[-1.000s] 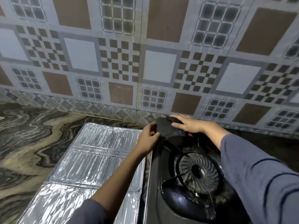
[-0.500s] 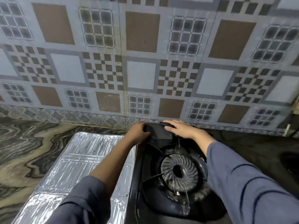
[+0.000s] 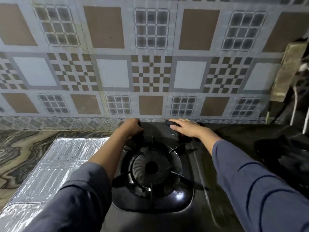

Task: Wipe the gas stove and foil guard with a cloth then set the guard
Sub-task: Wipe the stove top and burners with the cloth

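The black gas stove fills the lower middle, its round burner between my arms. My left hand curls its fingers over the stove's back left corner. My right hand lies flat on a dark cloth and presses it onto the back edge of the stove, close to the wall. A bit of cloth shows beyond the fingertips. The silver foil guard lies flat on the counter, left of the stove and partly under my left sleeve.
A patterned tiled wall rises right behind the stove. Marbled counter lies to the left of the foil. A second dark burner sits at the right, with a hanging rag and a hose above it.
My right hand has slid the cloth to the right along the stove's back edge, away from my left hand. The left hand stays at the back left corner.
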Demonstrator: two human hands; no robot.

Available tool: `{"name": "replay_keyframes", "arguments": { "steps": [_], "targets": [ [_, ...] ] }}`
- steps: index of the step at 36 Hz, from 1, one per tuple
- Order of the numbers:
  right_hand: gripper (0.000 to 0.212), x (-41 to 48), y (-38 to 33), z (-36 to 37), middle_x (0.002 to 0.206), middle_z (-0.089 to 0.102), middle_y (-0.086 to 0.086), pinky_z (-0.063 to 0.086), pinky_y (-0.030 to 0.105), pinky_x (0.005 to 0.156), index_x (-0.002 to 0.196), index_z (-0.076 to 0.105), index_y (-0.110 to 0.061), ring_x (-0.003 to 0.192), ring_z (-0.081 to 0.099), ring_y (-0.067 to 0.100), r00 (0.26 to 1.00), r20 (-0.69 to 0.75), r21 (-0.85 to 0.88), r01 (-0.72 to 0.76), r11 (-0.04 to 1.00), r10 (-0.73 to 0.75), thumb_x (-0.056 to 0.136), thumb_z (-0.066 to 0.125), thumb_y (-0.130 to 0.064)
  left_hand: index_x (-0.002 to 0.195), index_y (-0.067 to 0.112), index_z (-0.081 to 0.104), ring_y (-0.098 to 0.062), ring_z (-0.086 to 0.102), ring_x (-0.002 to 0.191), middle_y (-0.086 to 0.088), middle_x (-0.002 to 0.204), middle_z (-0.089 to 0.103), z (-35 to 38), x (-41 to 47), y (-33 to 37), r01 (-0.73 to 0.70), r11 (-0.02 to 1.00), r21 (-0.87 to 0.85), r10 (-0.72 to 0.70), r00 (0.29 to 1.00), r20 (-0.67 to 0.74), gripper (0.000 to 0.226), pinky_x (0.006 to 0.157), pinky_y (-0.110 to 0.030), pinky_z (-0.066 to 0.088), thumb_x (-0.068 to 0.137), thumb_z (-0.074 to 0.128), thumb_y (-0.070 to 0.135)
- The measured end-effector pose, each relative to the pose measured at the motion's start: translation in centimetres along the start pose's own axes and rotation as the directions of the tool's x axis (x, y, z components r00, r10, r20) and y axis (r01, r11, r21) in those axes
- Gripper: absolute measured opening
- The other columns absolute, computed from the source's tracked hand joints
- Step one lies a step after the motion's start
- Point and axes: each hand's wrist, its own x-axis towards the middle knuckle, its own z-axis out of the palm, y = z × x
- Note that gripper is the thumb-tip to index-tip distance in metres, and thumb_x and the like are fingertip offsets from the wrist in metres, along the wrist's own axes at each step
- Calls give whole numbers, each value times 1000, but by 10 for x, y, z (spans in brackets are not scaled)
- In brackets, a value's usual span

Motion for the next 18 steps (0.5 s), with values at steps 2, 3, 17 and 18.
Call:
{"name": "replay_keyframes", "arguments": {
  "steps": [2, 3, 17, 18],
  "targets": [
    [58, -4, 10, -2, 158, 15, -7, 18, 44, 114, 147, 18, -37, 145, 14, 21, 1000, 3, -8, -2, 1000, 2, 93, 26, -60, 117, 5, 58, -33, 56, 109, -17, 120, 61, 3, 3, 12, -3, 1000, 23, 3, 1000, 10, 34, 85, -36, 44, 88, 56, 23],
    [58, -7, 16, -2, 158, 15, -7, 18, 45, 114, 146, 18, -38, 145, 14, 21, 1000, 2, -14, -3, 1000, 3, 93, 26, -60, 118, 5, 58, -33, 55, 111, -17, 122, 60, 4, 5, 18, -12, 999, 37, 12, 1000, 14, 34, 86, -36, 44, 88, 56, 23],
    [57, -35, 83, -19, 158, 17, -6, 16, 41, 116, 147, 18, -34, 145, 16, 20, 999, -22, -11, -24, 1000, 24, 95, 29, -55, 122, 8, 58, -32, 55, 113, -15, 125, 60, 37, 25, 115, -127, 991, 34, 125, 990, 64, 36, 91, -36, 44, 90, 55, 24],
    [57, -36, 87, -20, 157, 17, -6, 17, 41, 116, 147, 19, -34, 145, 17, 20, 999, -26, -14, -27, 1000, 27, 95, 29, -56, 121, 8, 58, -32, 55, 112, -15, 123, 60, 40, 26, 121, -134, 990, 39, 131, 989, 66, 36, 91, -36, 44, 90, 55, 25]
  ]
}}
